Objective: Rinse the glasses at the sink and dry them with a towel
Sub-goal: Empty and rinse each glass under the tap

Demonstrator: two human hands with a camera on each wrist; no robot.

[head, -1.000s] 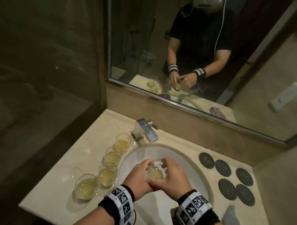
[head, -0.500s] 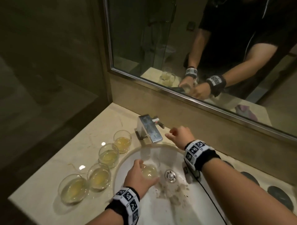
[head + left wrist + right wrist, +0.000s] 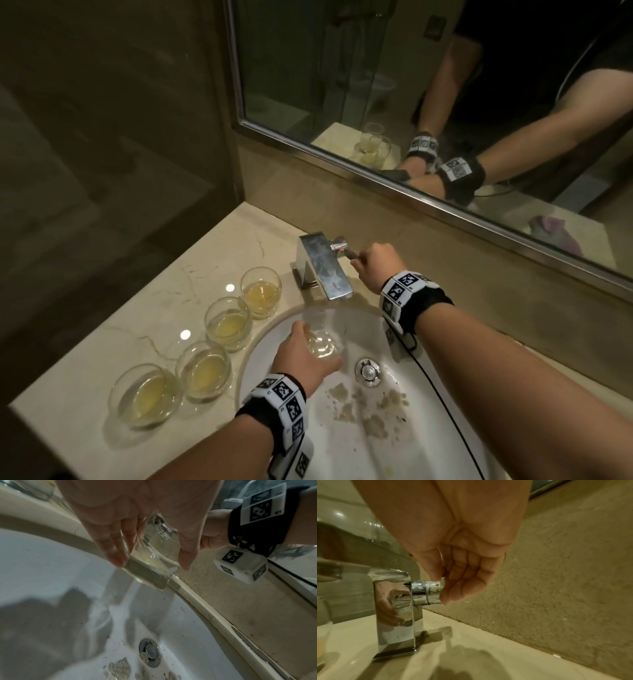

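Observation:
My left hand (image 3: pixel 301 356) holds a clear glass (image 3: pixel 323 337) over the white sink basin (image 3: pixel 442 442), just below the chrome faucet spout (image 3: pixel 325 274). In the left wrist view the fingers (image 3: pixel 113 550) and thumb wrap the glass (image 3: pixel 150 561), which has a little yellowish liquid at its bottom. My right hand (image 3: pixel 375 265) grips the faucet's side handle (image 3: pixel 342 248); the right wrist view shows thumb and curled fingers (image 3: pixel 464 582) pinching the handle (image 3: pixel 429 589). Several glasses with yellow liquid (image 3: pixel 262 291) stand in a row on the counter to the left.
Brownish residue (image 3: pixel 373 407) lies around the drain (image 3: pixel 367 371). A large mirror (image 3: pixel 394 85) runs above the marble backsplash. A purple cloth (image 3: pixel 555 233) shows only as a reflection in the mirror. The cream counter (image 3: pixel 154 325) ends at a dark wall on the left.
My right hand let go of the glass, moved up right to the faucet and took hold of its handle. The left hand carried the glass under the spout; its liquid looks emptied.

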